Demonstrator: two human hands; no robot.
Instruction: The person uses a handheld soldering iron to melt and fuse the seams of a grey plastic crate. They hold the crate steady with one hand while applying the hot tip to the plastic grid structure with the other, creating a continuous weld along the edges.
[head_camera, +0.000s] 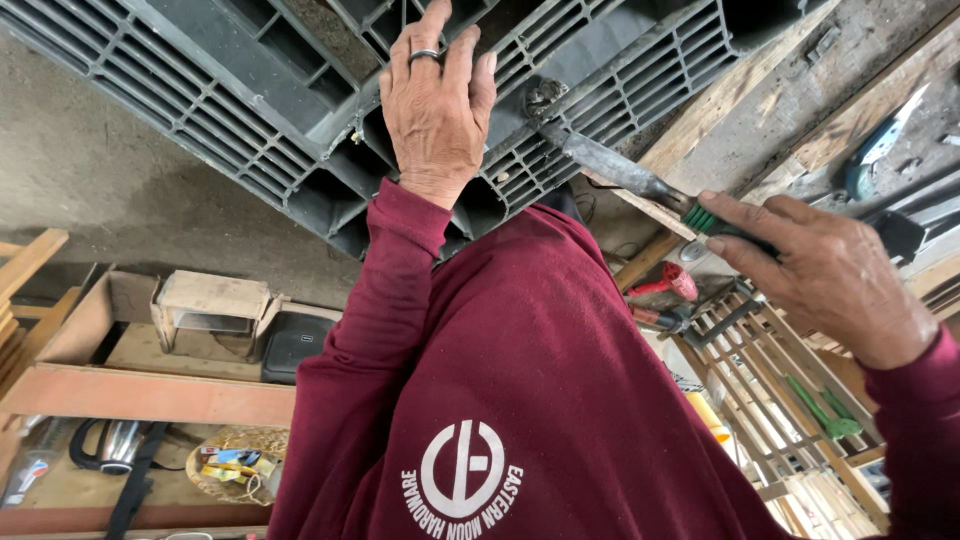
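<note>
The dark grey plastic pallet (250, 110) fills the top of the view from ten to one o'clock, its ribbed grid tilted above a concrete floor (90, 190). Wooden shelves (140, 395) at eight o'clock hold a cardboard box (210, 300), a metal kettle (115, 445) and a small basket (235, 465); at four o'clock a wooden rack (770, 370) holds red and green-handled tools (partly hidden by the maroon sleeve). The left hand (437, 100), ring on one finger, lies flat and open against the pallet at twelve o'clock, fingers spread upward, arm reaching straight up from the chest. The right hand (830, 275) at three o'clock is closed around the green handle of a chisel (625, 172), whose worn blade points towards the pallet's edge at one o'clock.
</note>
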